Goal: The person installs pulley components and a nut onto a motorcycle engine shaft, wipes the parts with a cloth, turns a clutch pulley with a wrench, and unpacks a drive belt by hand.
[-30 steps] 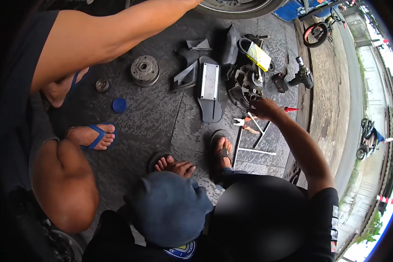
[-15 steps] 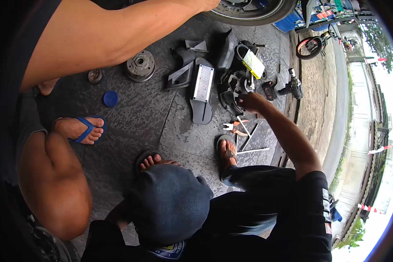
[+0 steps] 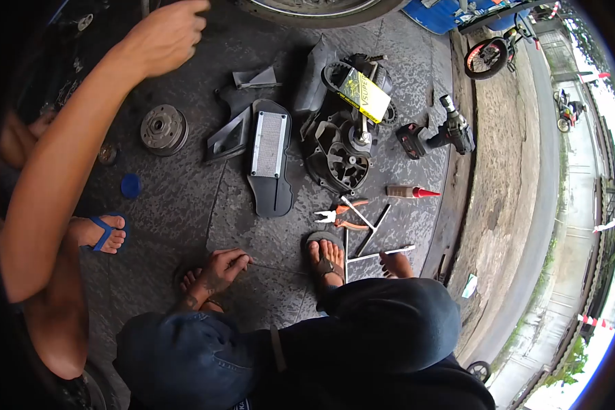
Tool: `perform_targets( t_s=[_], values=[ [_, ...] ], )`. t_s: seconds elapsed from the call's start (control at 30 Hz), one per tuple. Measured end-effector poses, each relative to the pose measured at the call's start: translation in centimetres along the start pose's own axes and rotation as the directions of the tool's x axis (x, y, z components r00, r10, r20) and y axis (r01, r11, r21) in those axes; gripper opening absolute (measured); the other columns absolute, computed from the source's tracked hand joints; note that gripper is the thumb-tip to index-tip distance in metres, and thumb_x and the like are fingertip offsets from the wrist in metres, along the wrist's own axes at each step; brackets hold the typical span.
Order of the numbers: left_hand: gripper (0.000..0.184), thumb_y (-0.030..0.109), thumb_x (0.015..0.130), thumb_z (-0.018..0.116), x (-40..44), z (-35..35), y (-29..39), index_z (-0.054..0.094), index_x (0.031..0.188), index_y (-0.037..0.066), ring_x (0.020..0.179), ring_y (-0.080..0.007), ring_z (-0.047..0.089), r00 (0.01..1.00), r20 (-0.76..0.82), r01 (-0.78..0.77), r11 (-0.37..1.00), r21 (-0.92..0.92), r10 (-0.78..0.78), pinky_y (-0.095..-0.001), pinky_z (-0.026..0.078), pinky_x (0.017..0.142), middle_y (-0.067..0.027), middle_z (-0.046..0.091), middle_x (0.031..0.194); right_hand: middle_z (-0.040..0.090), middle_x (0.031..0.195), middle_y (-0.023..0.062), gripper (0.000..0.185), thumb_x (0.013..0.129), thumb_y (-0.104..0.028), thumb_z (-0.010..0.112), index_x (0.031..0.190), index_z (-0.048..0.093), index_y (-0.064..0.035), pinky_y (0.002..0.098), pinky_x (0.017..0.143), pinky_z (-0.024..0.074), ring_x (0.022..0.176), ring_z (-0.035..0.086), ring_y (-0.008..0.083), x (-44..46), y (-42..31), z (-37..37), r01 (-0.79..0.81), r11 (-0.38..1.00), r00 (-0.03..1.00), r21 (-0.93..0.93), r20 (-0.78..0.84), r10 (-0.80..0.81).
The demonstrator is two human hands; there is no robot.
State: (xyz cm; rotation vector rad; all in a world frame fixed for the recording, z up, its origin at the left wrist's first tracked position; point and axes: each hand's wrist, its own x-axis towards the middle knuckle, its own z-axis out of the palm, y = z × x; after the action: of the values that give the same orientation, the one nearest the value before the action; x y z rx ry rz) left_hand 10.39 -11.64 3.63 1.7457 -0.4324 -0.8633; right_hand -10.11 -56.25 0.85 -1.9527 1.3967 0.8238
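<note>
My left hand (image 3: 222,270) hangs beside my left foot, its fingers curled together. Anything inside them is hidden. Over my right knee, my right hand (image 3: 395,264) shows partly, fingers apart, near the end of a metal T-handle wrench (image 3: 383,255). Beyond it are pliers with orange handles (image 3: 348,224) and a red-capped bottle (image 3: 413,192). Farther off sits a dark metal engine casing (image 3: 340,164). A yellow and white box (image 3: 365,97) and a black drive belt (image 3: 334,76) rest near its top. To the casing's left lies a black cover with a grey rectangular panel (image 3: 269,145).
A round metal clutch drum (image 3: 164,130), a blue lid (image 3: 130,186) and black plastic panels (image 3: 229,134) lie leftward. A cordless impact driver (image 3: 451,130) sits near the kerb. Another person's hand (image 3: 165,41) and sandalled foot (image 3: 102,234) are at left. A wheel (image 3: 328,8) stands on top.
My right hand has drawn back from the engine casing to beside my knee. My left hand has come into sight. The other person's arm appears farther left, and the view has shifted.
</note>
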Motion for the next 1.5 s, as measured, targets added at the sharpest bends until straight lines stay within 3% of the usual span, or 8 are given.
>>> perform_targets(
  t_s=[0.3,0.5,0.53,0.63,0.73,1.07,1.33,1.5],
  values=[
    [0.028,0.022,0.090,0.048,7.2,1.2,5.0,0.063,0.086,-0.001,0.066,-0.0132,0.058,0.993,0.098,0.065,0.996,0.065,-0.071,-0.0280,0.047,0.062,-0.0069,0.061,0.069,0.064,0.086,0.0212,0.052,0.069,-0.052,0.064,0.089,0.067,-0.0043,0.0434,0.077,0.0460,0.086,0.061,0.0372,0.4,0.7,5.8,-0.030,0.984,0.863,0.176,-0.492,0.114],
    [0.030,0.024,0.092,0.045,5.5,2.2,1.9,0.063,0.091,0.000,0.071,-0.0132,0.058,0.949,0.142,0.289,0.956,-0.047,-0.280,-0.0284,0.047,0.068,-0.0063,0.062,0.074,0.061,0.074,0.0229,0.033,0.072,-0.028,0.061,0.076,0.058,0.0040,0.0435,0.066,0.0445,0.068,0.060,0.0382,1.5,3.7,5.2,0.103,0.983,0.770,0.154,-0.638,0.019],
    [0.030,0.025,0.092,0.045,5.5,2.3,2.3,0.063,0.092,0.000,0.071,-0.0129,0.058,0.943,0.169,0.295,0.955,-0.018,-0.288,-0.0283,0.048,0.068,-0.0060,0.061,0.073,0.060,0.070,0.0216,0.028,0.075,-0.023,0.059,0.082,0.055,0.0037,0.0420,0.062,0.0460,0.064,0.060,0.0328,7.5,11.6,8.3,0.194,0.819,0.837,0.540,-0.526,0.149],
    [0.030,0.025,0.092,0.045,5.7,2.4,2.1,0.063,0.093,0.001,0.068,-0.0123,0.058,0.945,0.176,0.279,0.960,0.010,-0.277,-0.0282,0.047,0.067,-0.0048,0.061,0.071,0.050,0.111,0.0150,0.041,0.087,-0.035,0.034,0.117,0.041,-0.0079,0.0456,0.088,0.0308,0.103,0.045,0.0321,0.4,-2.0,18.7,0.480,0.763,0.732,-0.433,-0.282,-0.620],
    [0.029,0.027,0.091,0.046,6.3,2.9,2.0,0.062,0.094,0.003,0.064,-0.0121,0.057,0.933,0.200,0.304,0.953,0.015,-0.301,-0.0282,0.047,0.064,-0.0039,0.060,0.070,0.047,0.123,0.0130,0.043,0.092,-0.022,0.029,0.133,0.025,-0.0099,0.0442,0.096,0.0324,0.118,0.040,0.0259,-4.9,-8.9,15.4,0.601,0.463,0.671,-0.652,0.096,-0.735],
    [0.034,0.032,0.092,0.045,5.3,2.0,1.2,0.061,0.097,0.003,0.063,-0.0122,0.057,0.891,0.128,0.419,0.897,0.143,-0.437,-0.0280,0.047,0.060,-0.0051,0.059,0.071,0.053,0.087,0.0063,0.027,0.070,-0.003,0.069,0.097,0.067,-0.0073,0.0273,0.057,0.0431,0.060,0.049,0.0174,-2.4,-1.2,0.0,0.752,0.659,0.638,-0.015,-0.230,-0.735],
    [0.037,0.034,0.092,0.043,0.5,-0.3,2.8,0.060,0.101,0.003,0.063,-0.0116,0.056,0.857,-0.064,0.515,0.853,0.088,-0.511,-0.0278,0.046,0.059,-0.0042,0.058,0.070,0.053,0.104,0.0153,0.049,0.069,-0.009,0.068,0.116,0.051,-0.0089,0.0407,0.079,0.0441,0.096,0.052,0.0360,3.4,-9.4,-0.6,0.939,0.304,0.285,-0.162,-0.133,-0.949],
    [0.036,0.032,0.094,0.040,-0.9,1.8,8.1,0.057,0.107,0.003,0.068,-0.0097,0.055,0.868,0.031,0.496,0.863,-0.093,-0.495,-0.0267,0.046,0.066,-0.0020,0.057,0.074,0.058,0.091,0.0155,0.028,0.071,-0.008,0.065,0.098,0.058,-0.0056,0.0417,0.071,0.0443,0.086,0.056,0.0355,3.9,-11.0,-1.2,0.872,0.480,0.486,-0.091,0.059,-0.872]
  ],
)
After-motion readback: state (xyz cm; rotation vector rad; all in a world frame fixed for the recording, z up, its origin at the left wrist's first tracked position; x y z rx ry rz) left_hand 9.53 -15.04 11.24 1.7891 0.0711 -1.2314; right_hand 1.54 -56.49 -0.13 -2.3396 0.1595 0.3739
